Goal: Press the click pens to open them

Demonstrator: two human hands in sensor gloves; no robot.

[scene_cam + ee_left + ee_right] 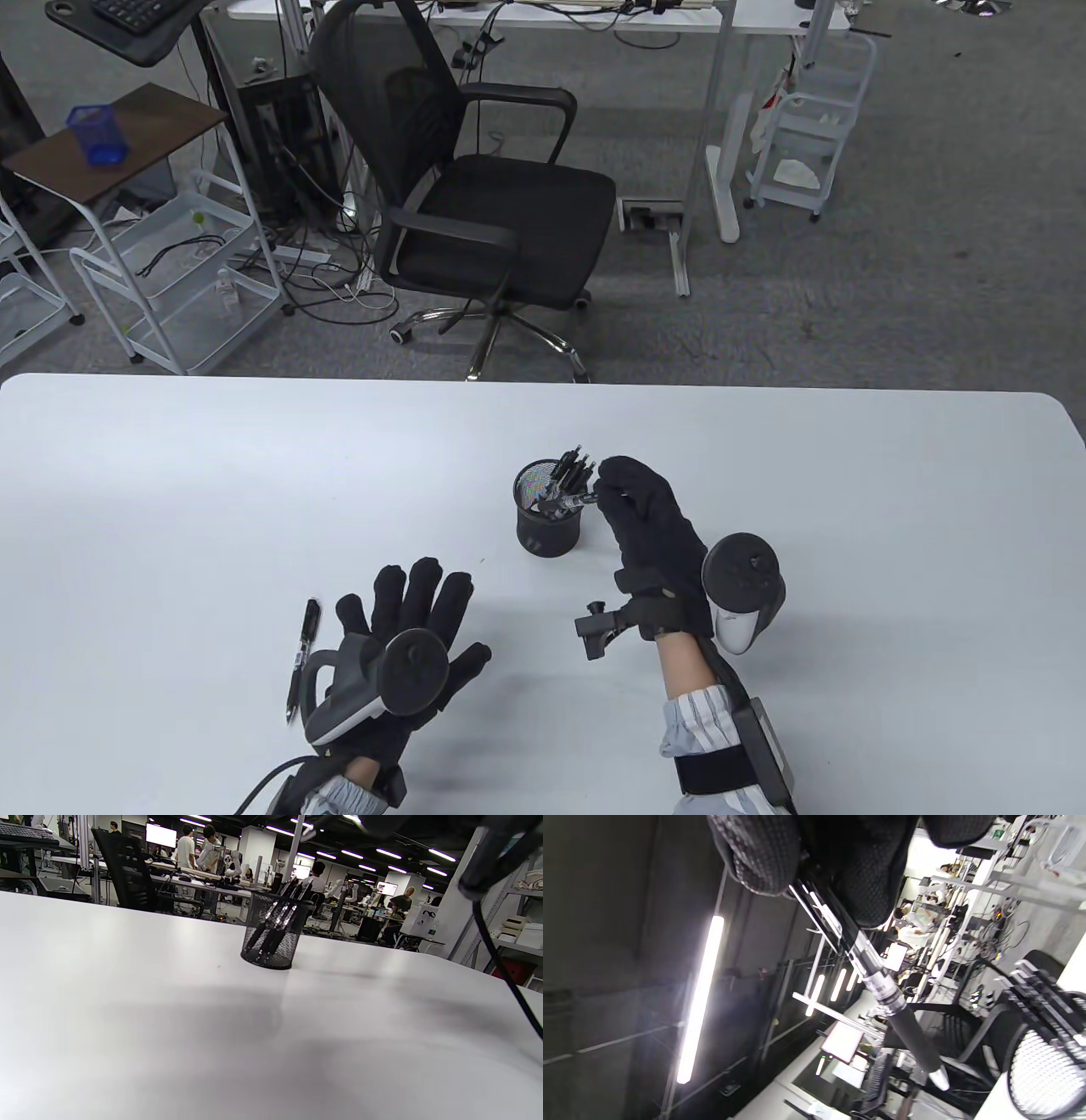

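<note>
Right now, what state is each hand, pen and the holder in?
Left hand: fingers spread, flat on the table, holding nothing.
Right hand: gripping one click pen beside the pen holder.
Pen holder: upright, several pens inside.
Loose pen: lying on the table beside the left hand.

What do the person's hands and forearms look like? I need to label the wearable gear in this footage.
Both hands wear black knit gloves. The left hand has a round dark tracker with a grey-white grip strapped on its back and a black cable at the wrist. The right hand has a similar dark-and-white tracker, a small black wrist camera and a black forearm strap. Sleeves are pale with stripes.
</note>
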